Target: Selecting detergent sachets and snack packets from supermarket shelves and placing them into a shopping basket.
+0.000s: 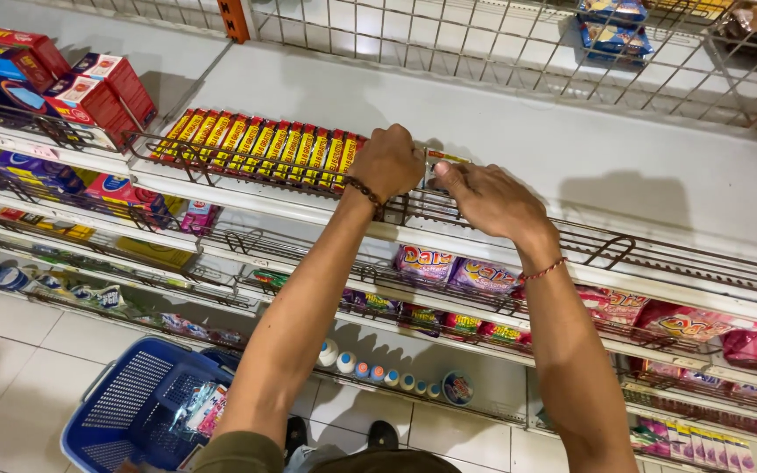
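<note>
Both hands are pressed to a boxed item at the front edge of the top shelf.

Head view: the left hand (pixel 387 162) is closed over the small box (pixel 444 158) and the right hand (pixel 488 200) pinches it, lined up beside a tight row of red-and-yellow cartons (pixel 260 149) behind the wire rail (pixel 571 236). A blue plastic mesh basket (pixel 133 407) is seen on the tiled floor.

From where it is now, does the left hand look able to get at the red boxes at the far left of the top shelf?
Probably yes: the left hand is at the shelf's front rail, and the red boxes stand unobstructed.
</note>
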